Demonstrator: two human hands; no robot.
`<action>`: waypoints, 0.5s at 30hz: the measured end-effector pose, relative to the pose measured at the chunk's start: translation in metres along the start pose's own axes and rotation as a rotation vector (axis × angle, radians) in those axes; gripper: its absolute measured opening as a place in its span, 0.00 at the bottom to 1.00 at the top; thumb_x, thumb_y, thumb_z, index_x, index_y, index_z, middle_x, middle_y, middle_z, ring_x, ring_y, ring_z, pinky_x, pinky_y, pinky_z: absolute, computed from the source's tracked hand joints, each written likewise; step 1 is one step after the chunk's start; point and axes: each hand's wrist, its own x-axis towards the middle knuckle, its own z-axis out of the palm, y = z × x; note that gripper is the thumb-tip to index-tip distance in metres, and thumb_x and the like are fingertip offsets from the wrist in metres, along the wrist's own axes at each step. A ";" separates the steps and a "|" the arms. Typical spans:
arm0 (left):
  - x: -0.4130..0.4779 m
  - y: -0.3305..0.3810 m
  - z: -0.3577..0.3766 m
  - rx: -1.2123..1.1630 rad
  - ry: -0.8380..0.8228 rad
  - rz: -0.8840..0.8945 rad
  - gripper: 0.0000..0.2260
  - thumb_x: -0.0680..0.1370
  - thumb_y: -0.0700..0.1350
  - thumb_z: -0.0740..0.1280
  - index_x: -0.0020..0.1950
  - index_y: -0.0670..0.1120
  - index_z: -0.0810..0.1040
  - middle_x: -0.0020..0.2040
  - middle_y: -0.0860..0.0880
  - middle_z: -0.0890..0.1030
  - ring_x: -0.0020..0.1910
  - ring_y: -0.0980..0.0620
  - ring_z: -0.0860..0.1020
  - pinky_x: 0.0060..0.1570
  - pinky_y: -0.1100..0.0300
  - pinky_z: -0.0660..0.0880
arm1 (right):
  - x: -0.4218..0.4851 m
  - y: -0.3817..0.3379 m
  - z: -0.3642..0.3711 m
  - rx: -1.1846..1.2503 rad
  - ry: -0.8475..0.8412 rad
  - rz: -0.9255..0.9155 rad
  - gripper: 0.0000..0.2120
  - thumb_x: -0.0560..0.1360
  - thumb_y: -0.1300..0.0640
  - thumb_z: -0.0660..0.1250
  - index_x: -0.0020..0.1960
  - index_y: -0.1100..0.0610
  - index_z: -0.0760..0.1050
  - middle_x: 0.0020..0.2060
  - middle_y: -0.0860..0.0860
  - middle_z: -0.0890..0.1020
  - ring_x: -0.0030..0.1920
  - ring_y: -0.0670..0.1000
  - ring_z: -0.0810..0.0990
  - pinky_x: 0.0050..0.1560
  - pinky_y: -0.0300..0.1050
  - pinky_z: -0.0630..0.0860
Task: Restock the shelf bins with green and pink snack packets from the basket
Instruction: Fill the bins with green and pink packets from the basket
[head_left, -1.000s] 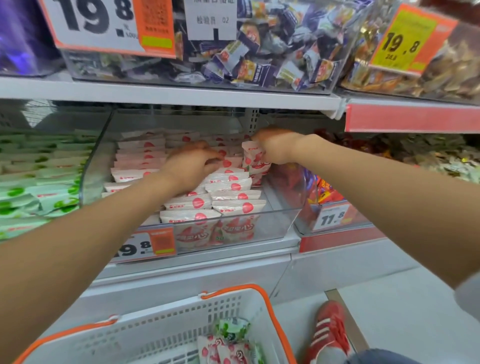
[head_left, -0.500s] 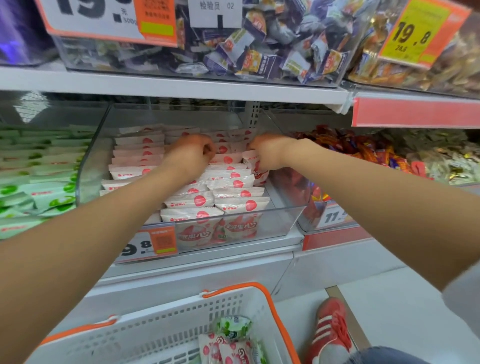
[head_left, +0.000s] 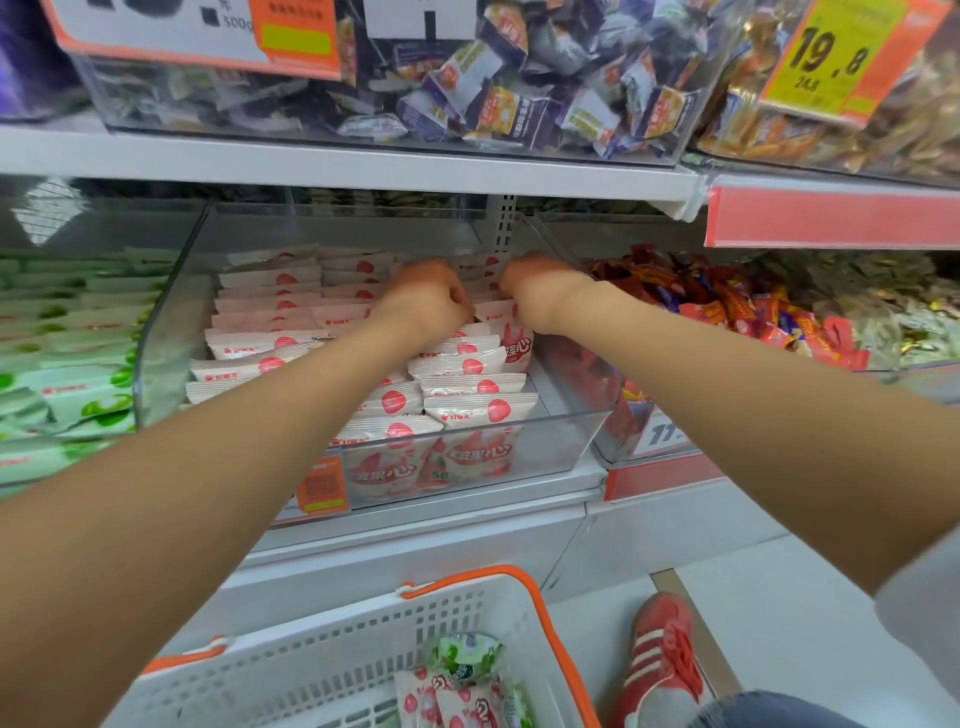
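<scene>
Head view: inside the clear bin (head_left: 566, 441), the right hand (head_left: 540, 293) pinched an upright pink packet (head_left: 514, 340) printed "心". The left hand (head_left: 423, 299) curled beside it, and I could not tell its grip. A yellow tag (head_left: 831, 57) above read "19,8".

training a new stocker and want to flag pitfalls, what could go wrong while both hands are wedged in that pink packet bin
The left hand and right hand both curl round pink packets in the clear bin. The crowded upright rows could buckle or topple forward. The basket sits close beside the red shoe and might get kicked.
</scene>
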 end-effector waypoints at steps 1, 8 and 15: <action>0.001 -0.001 0.001 -0.002 0.001 -0.013 0.04 0.76 0.44 0.69 0.44 0.50 0.84 0.46 0.51 0.83 0.43 0.51 0.80 0.43 0.61 0.74 | 0.001 -0.002 0.002 -0.013 0.023 0.016 0.15 0.76 0.66 0.67 0.62 0.64 0.74 0.56 0.60 0.78 0.51 0.58 0.78 0.46 0.44 0.71; -0.013 -0.007 -0.006 -0.029 0.053 0.020 0.06 0.75 0.46 0.68 0.43 0.48 0.83 0.44 0.51 0.83 0.42 0.51 0.80 0.45 0.56 0.79 | -0.017 -0.004 0.007 0.109 0.225 0.055 0.15 0.73 0.68 0.66 0.59 0.61 0.75 0.55 0.59 0.79 0.54 0.60 0.79 0.49 0.46 0.75; -0.112 0.005 -0.029 0.032 0.183 0.033 0.07 0.73 0.46 0.63 0.36 0.52 0.77 0.38 0.52 0.82 0.40 0.48 0.80 0.41 0.53 0.79 | -0.104 -0.042 0.010 0.480 0.405 -0.009 0.05 0.73 0.61 0.64 0.46 0.55 0.77 0.44 0.52 0.82 0.47 0.57 0.79 0.43 0.47 0.73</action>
